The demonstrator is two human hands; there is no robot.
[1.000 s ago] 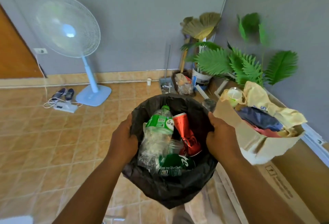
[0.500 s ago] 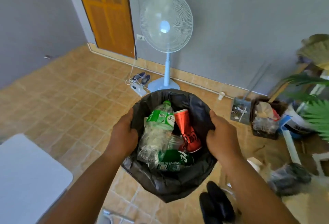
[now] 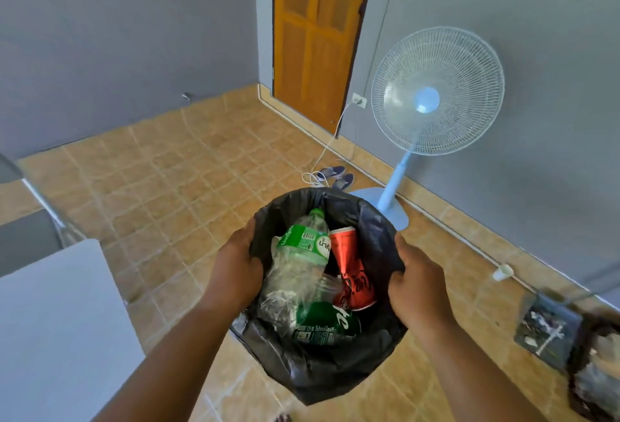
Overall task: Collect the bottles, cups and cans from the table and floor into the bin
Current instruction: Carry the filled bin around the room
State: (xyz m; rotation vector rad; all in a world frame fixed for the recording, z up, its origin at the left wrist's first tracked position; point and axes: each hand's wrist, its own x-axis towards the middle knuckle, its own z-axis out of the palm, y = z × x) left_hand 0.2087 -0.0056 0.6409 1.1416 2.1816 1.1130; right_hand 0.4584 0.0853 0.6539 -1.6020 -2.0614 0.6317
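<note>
- BIN ON THE MOVE: I am looking down into the black-lined bin (image 3: 377, 230), apparently lifted clear of the tiled floor (image 3: 161, 186). The left hand (image 3: 236, 269) and the right hand (image 3: 417, 284) each grip the bag's rim on their own side, fingers (image 3: 245, 240) curled over the edge.
- Inside the bin lie 3 collected pieces. A crushed clear bottle (image 3: 297, 274) with a green label is on the left. A red can (image 3: 352, 267) touches it on the right. A green can (image 3: 323, 321) lies below both, nearest me.
- My reading: this is the carrying step between pickups. I cannot tell how much litter remains.
- The next move, I judge, calls for setting the bin down level near any leftover piece, then freeing 1 hand to pick. A tilt could spill the loose cans.
- Left of the bin, a corner of a white worktop (image 3: 50, 321) is in view.
- Beyond the bin, tan tiles run to grey walls, a wooden door (image 3: 318, 35), a pale-blue pedestal fan (image 3: 436, 92) and 1 pair of shoes (image 3: 337, 176).
- Right of the bin, at the skirting, sits a small white thing (image 3: 502, 272), possibly a cup but too small to confirm.
</note>
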